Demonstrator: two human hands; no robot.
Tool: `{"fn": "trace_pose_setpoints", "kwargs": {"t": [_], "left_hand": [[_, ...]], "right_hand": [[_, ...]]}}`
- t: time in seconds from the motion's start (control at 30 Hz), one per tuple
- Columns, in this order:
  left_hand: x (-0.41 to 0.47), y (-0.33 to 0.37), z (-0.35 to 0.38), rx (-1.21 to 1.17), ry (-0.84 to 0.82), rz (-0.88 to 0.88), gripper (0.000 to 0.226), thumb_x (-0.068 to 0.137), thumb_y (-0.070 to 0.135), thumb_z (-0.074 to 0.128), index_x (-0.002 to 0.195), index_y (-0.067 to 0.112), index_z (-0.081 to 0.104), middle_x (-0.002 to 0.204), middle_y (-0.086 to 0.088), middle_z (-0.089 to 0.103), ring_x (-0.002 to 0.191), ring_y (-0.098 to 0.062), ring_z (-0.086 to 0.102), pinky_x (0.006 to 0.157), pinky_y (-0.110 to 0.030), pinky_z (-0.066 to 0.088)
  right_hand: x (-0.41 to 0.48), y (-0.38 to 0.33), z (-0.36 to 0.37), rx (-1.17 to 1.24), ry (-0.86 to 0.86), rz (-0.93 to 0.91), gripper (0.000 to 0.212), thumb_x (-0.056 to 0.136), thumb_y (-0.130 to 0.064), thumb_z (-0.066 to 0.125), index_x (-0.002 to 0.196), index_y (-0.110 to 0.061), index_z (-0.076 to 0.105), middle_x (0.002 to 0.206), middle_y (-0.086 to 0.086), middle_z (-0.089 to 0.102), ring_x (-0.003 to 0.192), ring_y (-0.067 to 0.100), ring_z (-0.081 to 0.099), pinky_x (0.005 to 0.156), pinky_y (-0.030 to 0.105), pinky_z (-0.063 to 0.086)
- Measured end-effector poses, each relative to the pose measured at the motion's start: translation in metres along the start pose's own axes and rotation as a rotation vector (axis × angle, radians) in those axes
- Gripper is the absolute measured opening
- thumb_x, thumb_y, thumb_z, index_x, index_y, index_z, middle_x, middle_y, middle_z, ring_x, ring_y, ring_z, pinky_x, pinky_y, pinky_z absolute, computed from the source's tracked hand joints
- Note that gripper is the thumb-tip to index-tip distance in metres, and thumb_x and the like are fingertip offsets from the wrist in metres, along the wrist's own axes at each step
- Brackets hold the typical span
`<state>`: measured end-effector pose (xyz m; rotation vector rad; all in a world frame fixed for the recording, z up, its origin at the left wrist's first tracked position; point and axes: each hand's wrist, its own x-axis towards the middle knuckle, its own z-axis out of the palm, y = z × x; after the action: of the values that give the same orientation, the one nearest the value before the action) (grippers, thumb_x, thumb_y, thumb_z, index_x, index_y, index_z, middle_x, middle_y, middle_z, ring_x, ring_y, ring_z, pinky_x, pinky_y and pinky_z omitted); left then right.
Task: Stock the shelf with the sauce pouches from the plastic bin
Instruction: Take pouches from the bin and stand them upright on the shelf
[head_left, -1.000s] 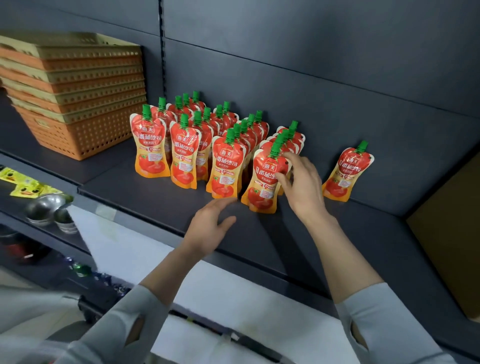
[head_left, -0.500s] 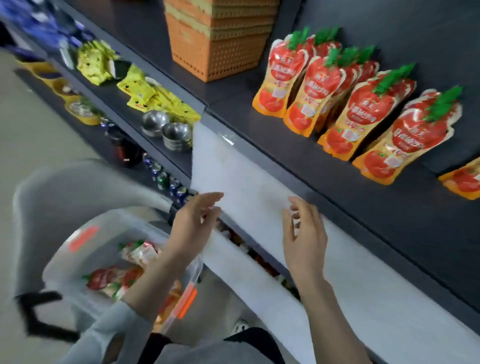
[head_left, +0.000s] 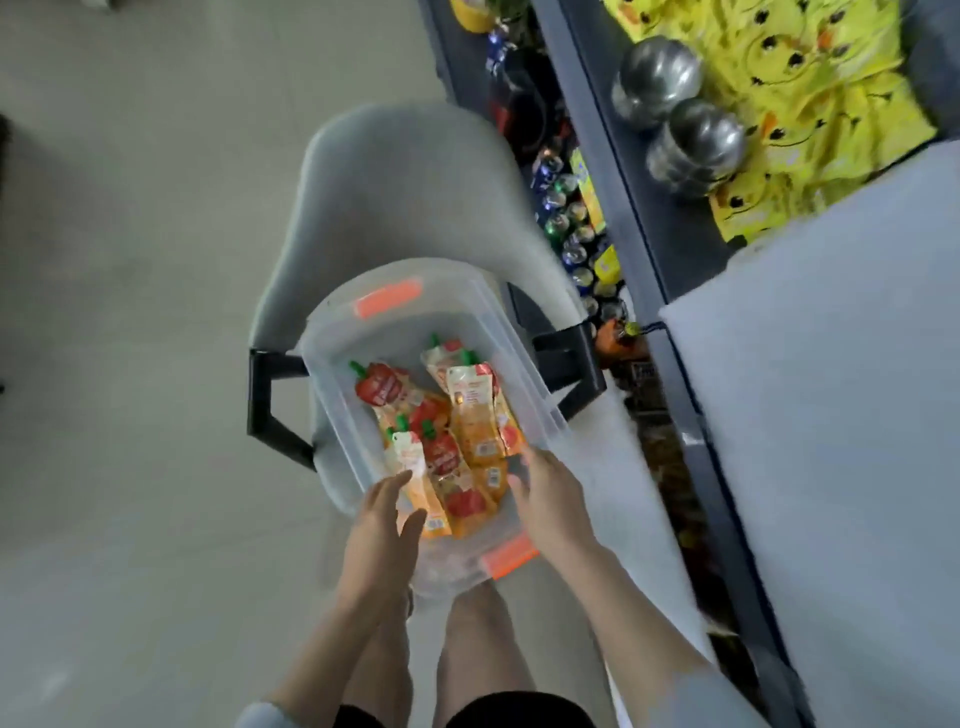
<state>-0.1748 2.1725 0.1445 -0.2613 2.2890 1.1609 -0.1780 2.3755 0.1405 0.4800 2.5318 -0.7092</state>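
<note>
Sauce pouches (head_left: 470, 415) in plastic bin (head_left: 400, 332), centre frame; left hand (head_left: 384, 519), right hand (head_left: 550, 499) over them, relaxed, empty. Pickup step; next: pinch one each.

The plastic bin (head_left: 335, 389) is left uncovered, so it can be entered from straight above, though its near half is taken up by heaped sauce pouches (head_left: 460, 431). It is hemmed in on the right by the shelf edge (head_left: 631, 208) and behind by the chair (head_left: 395, 171), while free room is offered over the floor (head_left: 130, 312) on the left.
</note>
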Motion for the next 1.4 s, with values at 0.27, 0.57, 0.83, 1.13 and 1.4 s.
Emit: {"fn": "trace_pose_setpoints", "kwargs": {"t": [0.27, 0.57, 0.83, 1.13, 1.4], "left_hand": [[0.078, -0.027, 0.063, 0.011, 0.106, -0.114, 0.059, 0.098, 0.017, 0.048, 0.151, 0.018, 0.022, 0.155, -0.002, 0.026, 0.139, -0.018, 0.032, 0.111, -0.030, 0.030], [0.130, -0.049, 0.109, -0.130, 0.029, -0.517, 0.062, 0.100, 0.034, 0.031, 0.151, 0.030, -0.005, 0.157, -0.002, 0.020, 0.139, -0.028, 0.032, 0.109, -0.046, 0.034], [0.131, -0.033, 0.097, -0.033, 0.078, -0.386, 0.066, 0.093, 0.018, 0.044, 0.149, 0.026, 0.011, 0.144, -0.010, 0.029, 0.126, -0.032, 0.040, 0.106, -0.048, 0.039], [0.132, -0.023, 0.084, -0.381, 0.185, -0.442, 0.044, 0.098, 0.014, 0.038, 0.140, 0.016, 0.025, 0.118, 0.002, 0.049, 0.101, -0.017, 0.052, 0.090, -0.037, 0.046], [0.116, -0.010, 0.076, -0.562, 0.107, -0.517, 0.045, 0.089, 0.039, 0.064, 0.118, 0.027, 0.033, 0.118, -0.001, 0.060, 0.106, -0.023, 0.063, 0.092, -0.048, 0.053]], "right_hand": [[0.142, -0.011, 0.100, -0.014, -0.065, 0.179, 0.057, 0.103, -0.018, 0.041, 0.155, -0.008, 0.018, 0.148, 0.020, 0.042, 0.133, 0.035, 0.044, 0.107, 0.044, 0.039], [0.171, -0.014, 0.119, 0.054, 0.163, 0.040, 0.031, 0.086, -0.018, 0.071, 0.115, -0.011, 0.063, 0.111, 0.009, 0.070, 0.103, 0.028, 0.065, 0.090, 0.042, 0.052], [0.189, -0.014, 0.101, -0.235, -0.045, -0.254, 0.046, 0.099, -0.035, 0.054, 0.141, -0.017, 0.049, 0.145, 0.013, 0.044, 0.132, 0.031, 0.044, 0.104, 0.042, 0.042], [0.222, -0.024, 0.107, -0.312, -0.163, -0.044, 0.086, 0.085, -0.029, 0.077, 0.152, -0.012, 0.024, 0.125, 0.015, 0.062, 0.112, 0.032, 0.061, 0.079, 0.038, 0.051], [0.206, -0.022, 0.075, 0.135, -0.299, 0.003, 0.032, 0.091, -0.036, 0.067, 0.120, -0.023, 0.060, 0.119, 0.000, 0.067, 0.110, 0.022, 0.062, 0.089, 0.035, 0.049]]}}
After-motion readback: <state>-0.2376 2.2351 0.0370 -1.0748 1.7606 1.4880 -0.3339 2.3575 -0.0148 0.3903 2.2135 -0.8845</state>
